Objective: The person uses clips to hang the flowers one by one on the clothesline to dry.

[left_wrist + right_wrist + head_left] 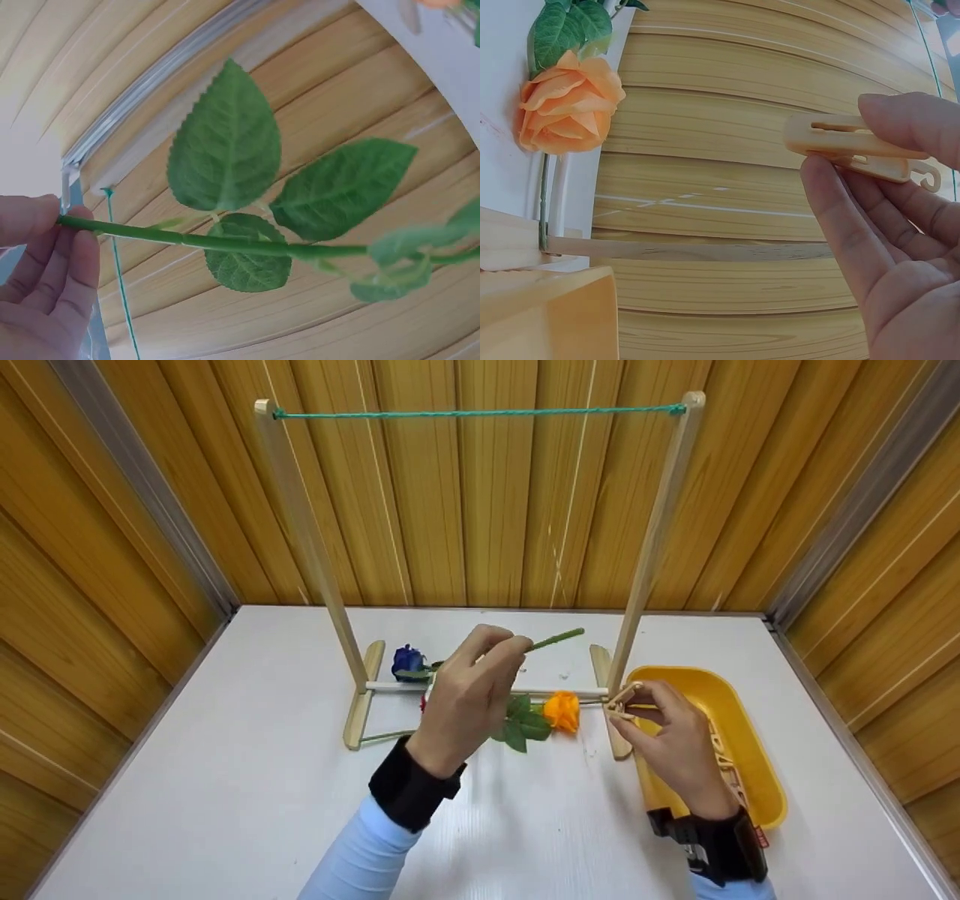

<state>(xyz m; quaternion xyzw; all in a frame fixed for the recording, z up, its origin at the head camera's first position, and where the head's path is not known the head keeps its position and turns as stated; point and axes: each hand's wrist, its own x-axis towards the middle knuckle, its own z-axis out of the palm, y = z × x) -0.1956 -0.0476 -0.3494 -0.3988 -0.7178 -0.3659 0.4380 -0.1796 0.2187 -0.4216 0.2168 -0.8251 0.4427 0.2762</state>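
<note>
My left hand (472,697) is raised over the middle of the wooden frame and pinches a green flower stem (556,640). Its cut end points up and to the right. In the left wrist view several serrated leaves (225,142) grow along this stem, whose flower head I cannot make out. My right hand (675,735), near the frame's right foot, holds a beige clothespin (847,142) with a small hook, between thumb and fingers. An orange rose (561,712) lies by the frame's lower bar, and a blue rose (407,660) lies farther left. A red flower is mostly hidden behind my left hand.
A green string (480,413) stretches between the two wooden posts (660,532) of the frame. Right of it stands a yellow tray (765,780) with several clothespins (727,769) inside. Wood-patterned walls (495,510) enclose the white table (225,787) at the back and sides.
</note>
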